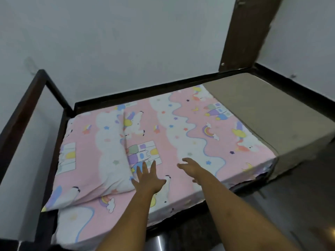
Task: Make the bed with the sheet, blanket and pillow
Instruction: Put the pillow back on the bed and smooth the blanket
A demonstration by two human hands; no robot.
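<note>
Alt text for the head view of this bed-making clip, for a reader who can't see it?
Both hands, left and right, reach open over a pink cartoon-print sheet covering most of a mattress in a dark bed frame; the mattress's right end is bare. A fabric fold lies at left.

Left hand (147,178) flat, fingers spread, on the pink cartoon-print sheet (163,142) just beside the pillow (101,151). Right hand (190,166) reaches over the sheet, fingers loosely extended, holding nothing; contact unclear. Pillow in matching print lies at the left end, its near corner overhanging the dark bed frame (54,124). Sheet covers most of the mattress (262,109); bare tan mattress shows at the right end. Grey wall (126,42) behind, brown wooden post (244,33) at the far right corner.
</note>
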